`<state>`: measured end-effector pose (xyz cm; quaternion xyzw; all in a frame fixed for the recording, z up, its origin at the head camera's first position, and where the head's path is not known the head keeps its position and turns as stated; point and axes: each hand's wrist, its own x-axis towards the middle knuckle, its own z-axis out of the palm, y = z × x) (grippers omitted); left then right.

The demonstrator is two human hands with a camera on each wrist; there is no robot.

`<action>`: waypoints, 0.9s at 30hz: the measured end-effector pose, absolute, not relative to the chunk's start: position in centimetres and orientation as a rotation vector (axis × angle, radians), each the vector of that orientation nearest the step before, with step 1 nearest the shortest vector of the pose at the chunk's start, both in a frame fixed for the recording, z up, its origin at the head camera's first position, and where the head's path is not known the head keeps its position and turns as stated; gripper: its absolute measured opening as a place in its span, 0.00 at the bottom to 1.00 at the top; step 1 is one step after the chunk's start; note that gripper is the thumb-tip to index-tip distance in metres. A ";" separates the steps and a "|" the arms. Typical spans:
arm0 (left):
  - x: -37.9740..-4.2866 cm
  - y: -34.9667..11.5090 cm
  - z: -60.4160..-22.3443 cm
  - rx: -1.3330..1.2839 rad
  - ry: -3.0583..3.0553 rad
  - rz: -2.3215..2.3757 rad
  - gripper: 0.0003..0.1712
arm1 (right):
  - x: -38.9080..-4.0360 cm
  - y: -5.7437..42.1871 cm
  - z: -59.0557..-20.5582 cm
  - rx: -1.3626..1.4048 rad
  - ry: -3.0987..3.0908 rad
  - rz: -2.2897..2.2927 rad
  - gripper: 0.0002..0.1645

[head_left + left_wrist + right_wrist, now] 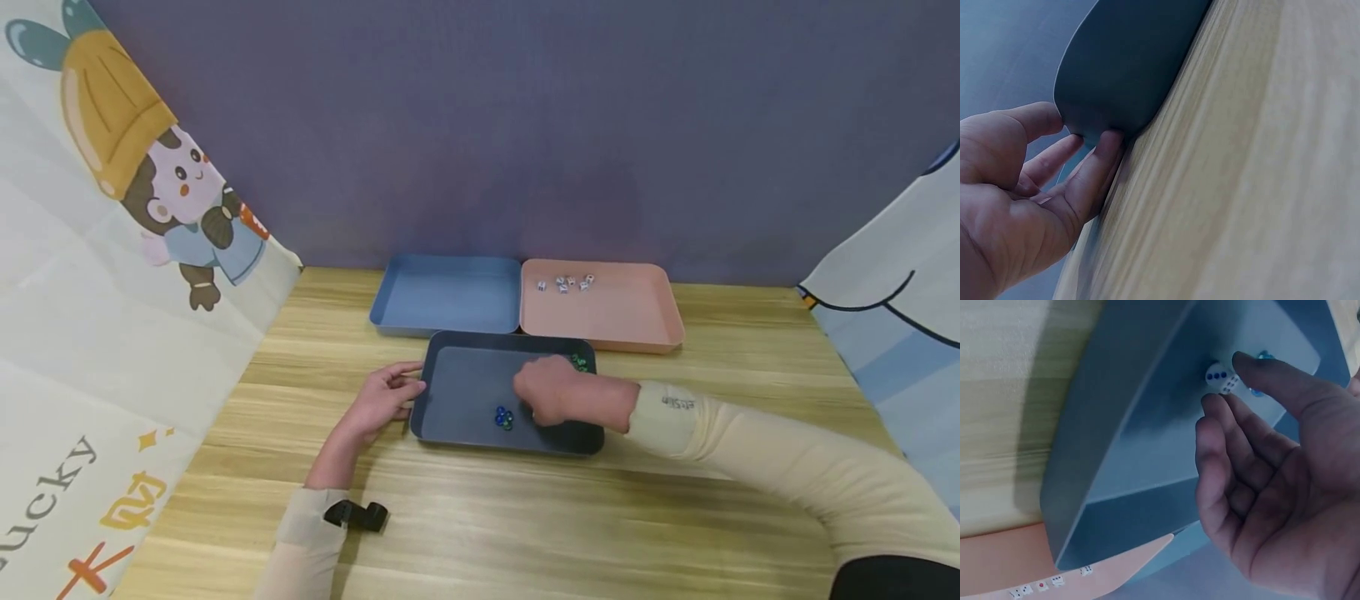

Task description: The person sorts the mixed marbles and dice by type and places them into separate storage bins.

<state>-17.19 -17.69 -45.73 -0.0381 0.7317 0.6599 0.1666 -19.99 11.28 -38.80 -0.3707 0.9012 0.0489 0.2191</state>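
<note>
In the head view my left hand (382,400) rests against the left end of a dark grey tray (465,367). Its relaxed fingers and thumb touch the outside of the tray wall (1125,69), as the left wrist view shows. Inside the tray reaches my right hand (551,392). The right wrist view has its thumb and curled fingertips pinching a white die (1217,376) with blue pips; the hand hides this die in the head view. Small shiny blue and green pieces (504,418) lie left of the right hand, and green ones (579,362) in the tray's far right corner.
Behind the dark tray a blue tray (453,292) and a pink tray (615,308) stand side by side. Several white dice (564,283) lie in the pink one. A grey-purple partition (480,133) rises at the back of the wooden table (510,525).
</note>
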 end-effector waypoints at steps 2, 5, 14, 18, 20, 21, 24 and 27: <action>-17.2 -17.7 -45.7 -0.116 2.075 1.887 0.26 | -20.0 11.1 -39.1 -1.016 2.491 0.153 0.11; -17.2 -17.7 -45.6 -0.121 2.070 1.891 0.26 | -20.0 11.1 -39.6 -1.022 2.502 0.150 0.14; -17.1 -17.7 -45.5 -0.125 2.064 1.899 0.26 | -20.5 11.5 -39.2 -1.057 2.504 -0.044 0.15; -17.1 -17.6 -45.5 -0.114 2.062 1.900 0.27 | -21.1 11.9 -39.1 -1.043 2.441 -0.326 0.11; -17.1 -17.6 -45.5 -0.106 2.066 1.894 0.27 | -21.4 12.1 -39.2 -1.038 2.399 -0.443 0.08; -17.1 -17.6 -45.5 -0.102 2.068 1.891 0.27 | -21.5 12.2 -39.3 -1.039 2.380 -0.489 0.08; -17.1 -17.6 -45.6 -0.112 2.071 1.892 0.27 | -21.8 12.5 -39.5 -1.051 2.359 -0.584 0.08; -17.2 -17.6 -45.7 -0.110 2.078 1.893 0.26 | -22.0 12.8 -39.6 -1.052 2.356 -0.653 0.08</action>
